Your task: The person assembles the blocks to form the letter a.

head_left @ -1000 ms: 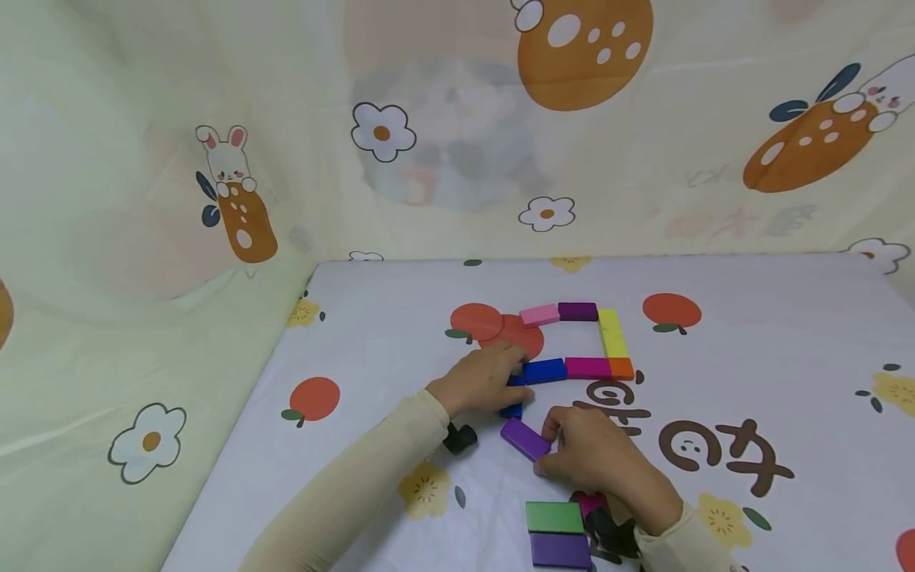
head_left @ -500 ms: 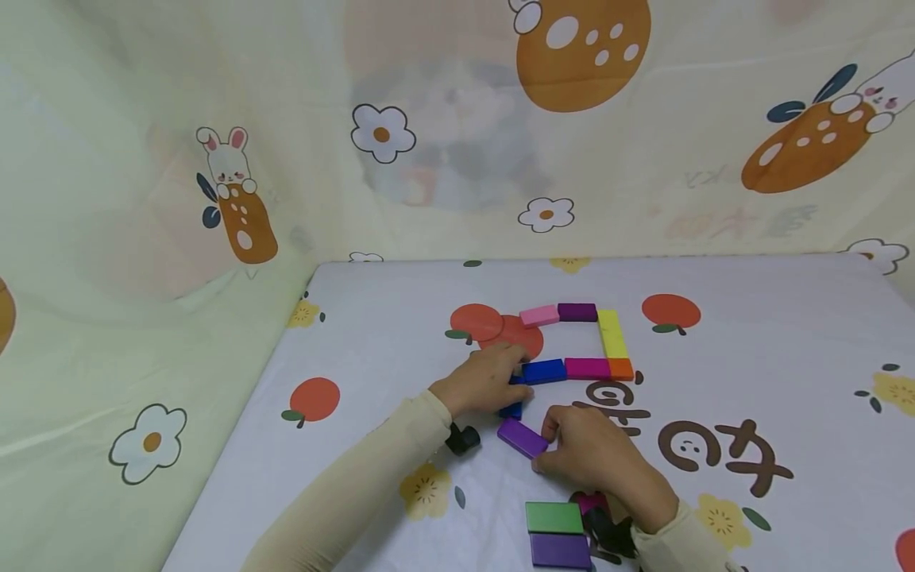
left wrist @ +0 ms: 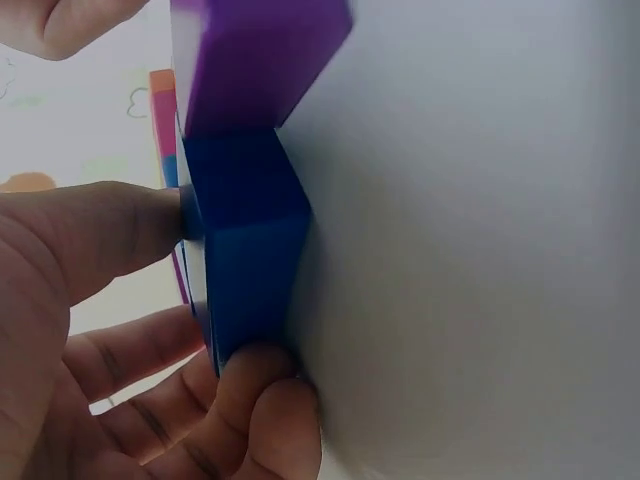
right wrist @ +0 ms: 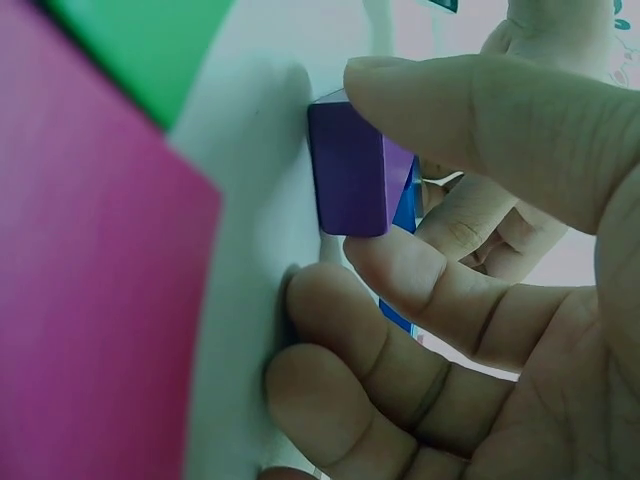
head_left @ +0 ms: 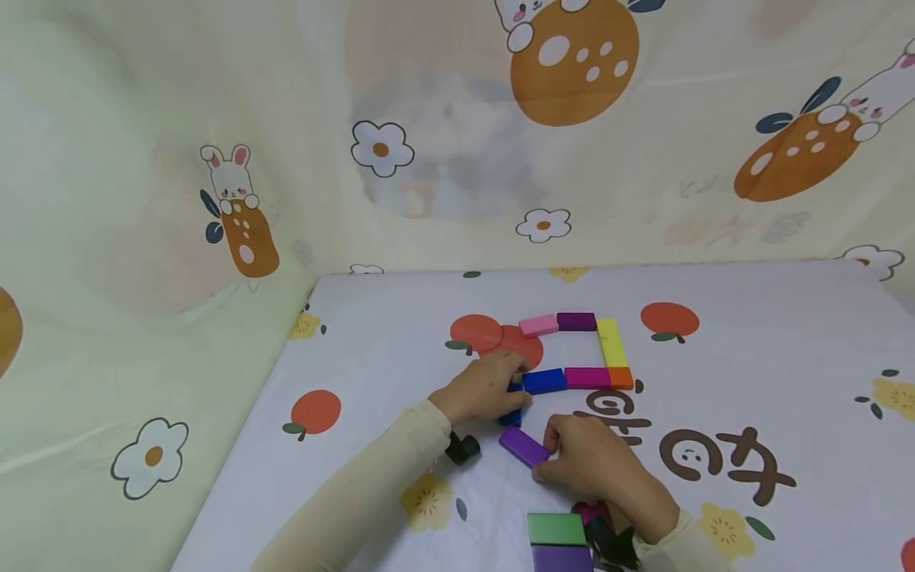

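Note:
My left hand grips a dark blue block lying on the table, thumb on one side and fingers curled at its end; in the head view the hand partly covers it. My right hand pinches a purple block between thumb and index finger. The purple block sits at an angle, its far corner right at the blue block's near end. Beyond the hands, a second blue block, a magenta block and an orange block form a row.
A yellow block leads back from the orange one to a dark purple block and a pink block. Near the front lie a green block, a violet block and a magenta block beside the right wrist camera.
The head view has tilted up a little, so everything appears lower. Both hands keep their holds; the purple block has barely shifted.

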Motion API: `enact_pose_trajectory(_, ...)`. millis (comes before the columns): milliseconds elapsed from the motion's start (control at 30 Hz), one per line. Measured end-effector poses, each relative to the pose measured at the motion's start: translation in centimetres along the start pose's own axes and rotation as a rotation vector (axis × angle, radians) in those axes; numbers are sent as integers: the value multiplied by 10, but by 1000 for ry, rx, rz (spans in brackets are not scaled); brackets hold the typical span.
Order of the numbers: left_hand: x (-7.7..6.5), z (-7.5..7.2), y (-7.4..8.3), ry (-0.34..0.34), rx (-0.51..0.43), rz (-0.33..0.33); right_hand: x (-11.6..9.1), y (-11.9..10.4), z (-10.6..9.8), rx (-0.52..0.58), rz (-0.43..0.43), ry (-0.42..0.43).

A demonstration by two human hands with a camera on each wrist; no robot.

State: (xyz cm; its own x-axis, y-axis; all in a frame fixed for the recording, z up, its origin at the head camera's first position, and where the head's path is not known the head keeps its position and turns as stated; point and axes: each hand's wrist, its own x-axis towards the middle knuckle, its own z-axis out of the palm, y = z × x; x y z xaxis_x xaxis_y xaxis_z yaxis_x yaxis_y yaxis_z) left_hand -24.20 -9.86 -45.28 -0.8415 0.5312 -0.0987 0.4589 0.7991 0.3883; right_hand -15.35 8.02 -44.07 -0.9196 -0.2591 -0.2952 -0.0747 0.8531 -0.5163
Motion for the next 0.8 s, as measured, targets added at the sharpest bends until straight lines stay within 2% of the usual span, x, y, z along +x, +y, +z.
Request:
enact_pose_trajectory(167, 0, 2, 3, -10, -9, -4, -3, 2, 0, 11, 13, -2)
enact_pose_trajectory(600, -3, 0, 5, 5, -11, 14, -4, 6, 1, 25, -27, 50)
enact_pose_trajectory(800, -1, 2, 4, 9, -21, 8, -4, 6, 0, 45, -15, 18)
